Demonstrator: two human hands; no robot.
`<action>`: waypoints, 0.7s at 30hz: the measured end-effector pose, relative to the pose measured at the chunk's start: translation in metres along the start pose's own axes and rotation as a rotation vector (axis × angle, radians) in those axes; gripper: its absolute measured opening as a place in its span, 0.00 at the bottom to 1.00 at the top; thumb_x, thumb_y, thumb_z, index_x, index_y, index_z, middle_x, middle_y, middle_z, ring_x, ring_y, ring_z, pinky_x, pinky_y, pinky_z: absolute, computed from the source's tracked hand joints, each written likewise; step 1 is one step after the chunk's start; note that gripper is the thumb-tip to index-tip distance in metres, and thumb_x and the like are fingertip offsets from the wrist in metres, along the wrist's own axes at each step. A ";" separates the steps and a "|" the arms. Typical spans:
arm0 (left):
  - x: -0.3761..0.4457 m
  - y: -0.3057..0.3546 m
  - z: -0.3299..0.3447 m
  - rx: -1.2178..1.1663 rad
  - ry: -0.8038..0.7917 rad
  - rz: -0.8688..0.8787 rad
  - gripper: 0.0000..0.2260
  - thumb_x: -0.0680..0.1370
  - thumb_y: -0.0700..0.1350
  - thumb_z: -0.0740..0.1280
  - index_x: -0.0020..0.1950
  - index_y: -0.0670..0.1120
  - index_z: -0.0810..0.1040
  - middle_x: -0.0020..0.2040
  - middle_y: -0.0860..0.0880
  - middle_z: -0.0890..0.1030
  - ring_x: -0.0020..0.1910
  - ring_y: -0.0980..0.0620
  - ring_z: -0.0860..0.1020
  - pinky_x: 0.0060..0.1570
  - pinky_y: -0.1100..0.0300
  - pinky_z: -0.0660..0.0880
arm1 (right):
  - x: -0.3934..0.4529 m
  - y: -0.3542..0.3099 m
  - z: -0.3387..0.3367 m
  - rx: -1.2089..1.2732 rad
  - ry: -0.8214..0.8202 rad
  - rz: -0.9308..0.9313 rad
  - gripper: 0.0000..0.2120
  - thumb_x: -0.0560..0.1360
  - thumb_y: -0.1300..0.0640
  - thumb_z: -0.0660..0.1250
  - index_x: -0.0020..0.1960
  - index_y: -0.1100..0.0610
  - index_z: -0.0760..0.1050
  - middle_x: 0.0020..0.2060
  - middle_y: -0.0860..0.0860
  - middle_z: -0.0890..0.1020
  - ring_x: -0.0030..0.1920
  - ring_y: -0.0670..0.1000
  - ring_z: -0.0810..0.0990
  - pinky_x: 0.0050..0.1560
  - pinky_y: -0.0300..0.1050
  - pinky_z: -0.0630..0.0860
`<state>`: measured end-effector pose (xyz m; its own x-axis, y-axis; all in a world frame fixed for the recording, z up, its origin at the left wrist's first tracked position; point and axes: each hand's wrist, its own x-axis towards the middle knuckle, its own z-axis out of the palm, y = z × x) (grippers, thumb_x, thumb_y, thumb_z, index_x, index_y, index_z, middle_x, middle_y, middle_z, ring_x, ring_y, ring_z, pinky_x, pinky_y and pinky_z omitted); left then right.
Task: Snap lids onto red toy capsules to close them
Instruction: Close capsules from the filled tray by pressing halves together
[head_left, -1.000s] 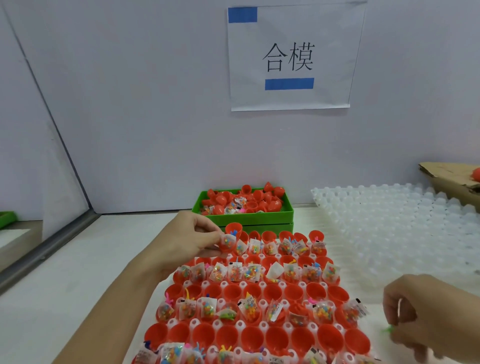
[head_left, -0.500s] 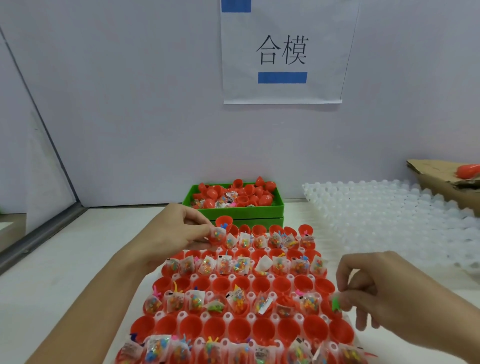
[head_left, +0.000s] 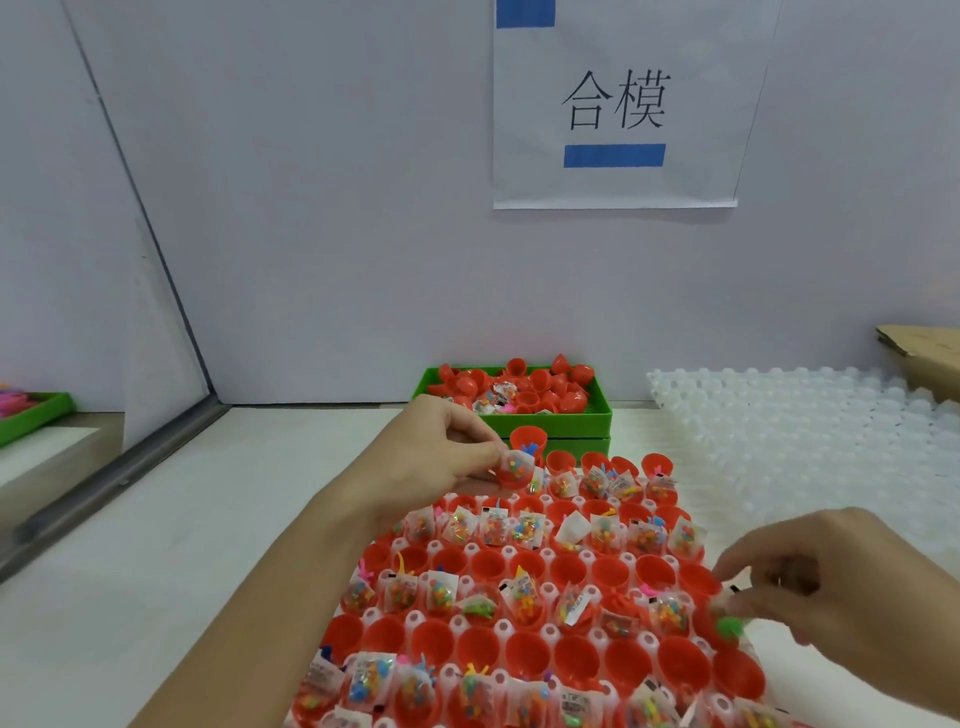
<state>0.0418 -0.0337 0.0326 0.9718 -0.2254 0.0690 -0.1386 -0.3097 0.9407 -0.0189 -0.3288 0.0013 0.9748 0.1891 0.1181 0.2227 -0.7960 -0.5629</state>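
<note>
The left hand (head_left: 441, 457) pinches a small clear toy packet (head_left: 515, 466) at the far-left corner of the white holder tray (head_left: 550, 631). The right hand (head_left: 831, 582), fingers curled, pinches a small green item (head_left: 730, 627) over the tray's right edge (motion blur hides the exact grip). The red capsule halves (head_left: 527, 649) stand open in the tray; some hold packets, others are bare. No lid is fitted. Judged step: loading, ahead of capping. The next move probably calls for seating both items, then fetching lids from the green bin (head_left: 571, 415) behind the tray and pressing each squarely down.
</note>
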 end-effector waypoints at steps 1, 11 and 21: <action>0.000 0.001 0.001 -0.001 -0.004 0.004 0.03 0.76 0.36 0.71 0.46 0.36 0.84 0.40 0.45 0.87 0.41 0.50 0.86 0.38 0.65 0.80 | 0.000 0.003 0.000 -0.017 0.031 -0.025 0.22 0.65 0.53 0.80 0.38 0.25 0.77 0.25 0.42 0.80 0.24 0.44 0.76 0.29 0.30 0.71; -0.007 0.012 0.035 -0.004 -0.224 0.038 0.03 0.78 0.40 0.71 0.47 0.40 0.84 0.42 0.45 0.87 0.43 0.48 0.86 0.42 0.62 0.81 | 0.002 -0.023 0.035 0.535 0.198 -0.129 0.19 0.77 0.63 0.67 0.60 0.41 0.77 0.50 0.37 0.84 0.51 0.41 0.83 0.46 0.35 0.80; -0.009 0.008 0.057 -0.040 -0.299 0.047 0.07 0.80 0.43 0.68 0.46 0.46 0.84 0.44 0.48 0.86 0.44 0.50 0.85 0.47 0.57 0.82 | 0.008 -0.025 0.038 0.983 0.239 -0.036 0.10 0.67 0.59 0.71 0.46 0.52 0.87 0.43 0.54 0.87 0.42 0.54 0.87 0.40 0.35 0.80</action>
<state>0.0213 -0.0867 0.0211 0.8646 -0.5021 0.0175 -0.1684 -0.2568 0.9517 -0.0173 -0.2854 -0.0149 0.9688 -0.0020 0.2480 0.2477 0.0546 -0.9673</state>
